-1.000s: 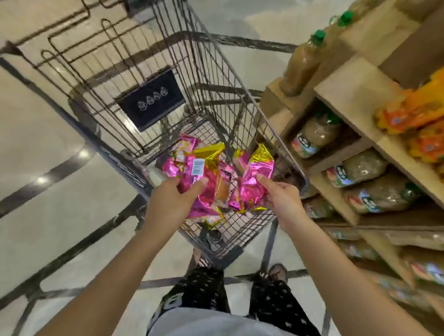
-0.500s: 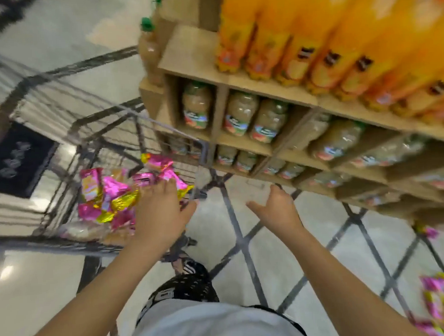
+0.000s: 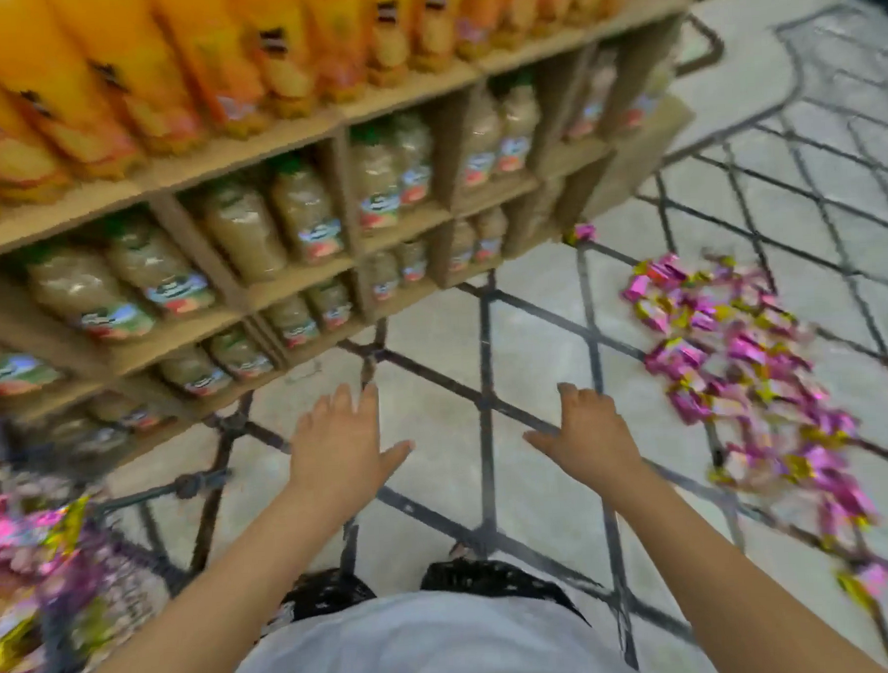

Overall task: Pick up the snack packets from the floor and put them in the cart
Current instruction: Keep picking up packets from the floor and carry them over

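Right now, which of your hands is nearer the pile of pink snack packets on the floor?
Right. The right hand hovers open just left of the pile of snack packets, not touching it; the left hand is open too, farther left, beyond the right hand.

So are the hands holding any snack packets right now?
No. The left hand and right hand are both empty with fingers spread; the snack packets lie on the floor.

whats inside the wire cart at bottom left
Pink and gold foil snack packets lie heaped inside the grey wire shopping cart. Whatever lies beneath them is covered, and the frame edge cuts off the rest.
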### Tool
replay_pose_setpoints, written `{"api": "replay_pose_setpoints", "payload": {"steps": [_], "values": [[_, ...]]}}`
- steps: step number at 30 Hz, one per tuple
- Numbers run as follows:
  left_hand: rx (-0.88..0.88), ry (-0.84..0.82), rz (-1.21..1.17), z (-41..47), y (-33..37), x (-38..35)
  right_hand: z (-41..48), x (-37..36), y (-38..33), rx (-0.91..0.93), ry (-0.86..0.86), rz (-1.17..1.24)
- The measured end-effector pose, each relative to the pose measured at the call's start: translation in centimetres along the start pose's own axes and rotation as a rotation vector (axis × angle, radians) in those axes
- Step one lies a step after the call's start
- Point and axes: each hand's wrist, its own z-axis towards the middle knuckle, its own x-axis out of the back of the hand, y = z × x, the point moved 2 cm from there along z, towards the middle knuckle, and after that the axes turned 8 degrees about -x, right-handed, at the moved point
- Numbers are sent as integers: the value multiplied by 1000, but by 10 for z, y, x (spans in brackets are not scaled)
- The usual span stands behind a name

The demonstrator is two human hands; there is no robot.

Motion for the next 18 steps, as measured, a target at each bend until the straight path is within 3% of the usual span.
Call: {"api": "replay_pose_setpoints", "payload": {"steps": [8, 18], "values": [[-397, -27, 226, 52, 149, 11, -32, 7, 159, -421, 72, 393], [-705, -116, 367, 137, 256, 31, -40, -7, 224, -769, 50, 684]]}}
